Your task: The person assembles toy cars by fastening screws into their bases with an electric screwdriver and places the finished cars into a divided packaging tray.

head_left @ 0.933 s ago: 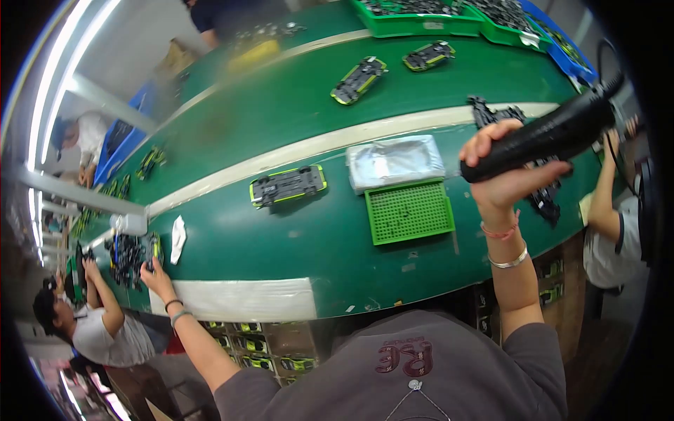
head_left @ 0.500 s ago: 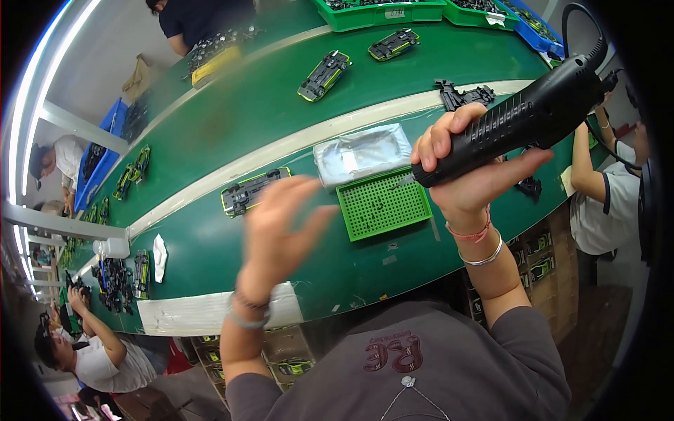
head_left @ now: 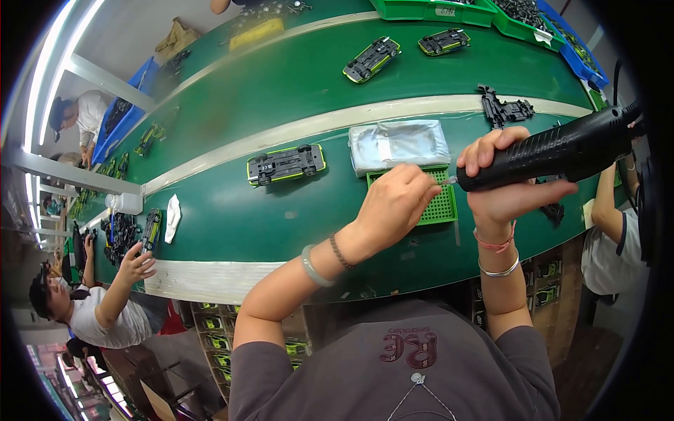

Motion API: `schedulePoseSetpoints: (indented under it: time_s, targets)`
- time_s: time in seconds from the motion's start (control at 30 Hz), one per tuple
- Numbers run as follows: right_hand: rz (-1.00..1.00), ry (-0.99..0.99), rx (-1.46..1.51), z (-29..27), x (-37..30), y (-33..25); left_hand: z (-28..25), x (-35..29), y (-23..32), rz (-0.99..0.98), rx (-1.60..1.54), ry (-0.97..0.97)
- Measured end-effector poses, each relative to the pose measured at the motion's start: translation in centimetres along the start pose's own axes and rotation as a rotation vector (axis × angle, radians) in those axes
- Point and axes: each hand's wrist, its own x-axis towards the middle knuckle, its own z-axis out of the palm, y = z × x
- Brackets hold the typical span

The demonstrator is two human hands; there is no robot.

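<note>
My right hand (head_left: 495, 186) is wrapped round a black electric screwdriver (head_left: 547, 156), held almost level with its bit pointing left. At the tip of the bit, my left hand (head_left: 397, 207) has its thumb and fingers pinched together; what they hold, if anything, is too small to make out. Beneath the fingertips lies a green perforated tray (head_left: 442, 207), partly hidden by my left hand. Behind it sits a pale, plastic-wrapped block (head_left: 400, 145). A toy car (head_left: 284, 167) with a yellow-green body rests wheels up on the green table, left of the block.
Two more upturned toy cars (head_left: 372, 59) lie beyond the white strip (head_left: 281, 133). Black chassis parts (head_left: 504, 109) are at the right. Green bins (head_left: 435, 10) of small parts stand at the back. A co-worker's hand (head_left: 133, 265) is by black parts at the left; another person is at the right.
My left hand has moved right, from open beside the toy car to a pinch at the screwdriver's bit. The view has shifted. At the left, a co-worker's hand has risen.
</note>
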Motion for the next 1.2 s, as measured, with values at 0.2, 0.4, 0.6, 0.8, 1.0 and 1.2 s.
schedulePoseSetpoints:
  time_s: [0.2,0.4,0.6,0.8,1.0,1.2]
  targets:
    - [-0.031,0.012,-0.057,-0.1,0.8,-0.4,-0.2,-1.5,-1.5,-0.005,0.083,-0.120]
    - [0.063,0.052,-0.014,0.9,0.1,0.4,0.3,-0.3,-1.0,-0.025,0.023,-0.113]
    - [-0.035,0.017,-0.057,-0.7,1.0,-0.8,-2.9,-1.3,-1.3,0.027,0.314,-0.256]
    - [-0.075,0.001,-0.081,-2.5,1.1,-2.3,-14.7,-1.8,-6.8,-0.165,0.894,-0.456]
    - [-0.094,0.013,-0.120,-1.8,1.7,-1.9,-16.7,-1.9,-9.1,-0.328,0.504,-0.373]
    - [-0.123,0.054,-0.172,-0.3,3.2,-0.7,-7.2,3.5,-6.4,-0.050,0.356,-0.273]
